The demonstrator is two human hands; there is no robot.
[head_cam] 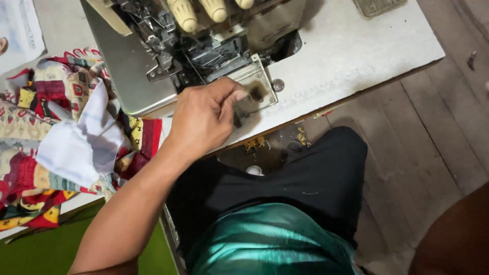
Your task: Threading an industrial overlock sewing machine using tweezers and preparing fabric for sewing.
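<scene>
My left hand [204,119] reaches in from the lower left to the front of a grey overlock sewing machine [132,66]. Its fingers are curled and pinched on the left edge of a small hinged metal plate [262,84] at the machine's front. A dark smudge sits on that plate by my fingertips. Cream thread knobs [183,14] line the machine's top. My right hand is out of view; a blurred brown shape [453,239] fills the lower right corner and I cannot tell what it is.
The machine stands on a white table [356,46] whose edge runs diagonally above my lap. Patterned red and yellow fabric [30,122] with a white piece [81,142] lies at the left. A coin-like disc [277,85] lies beside the plate. Wooden floor [433,127] is at the right.
</scene>
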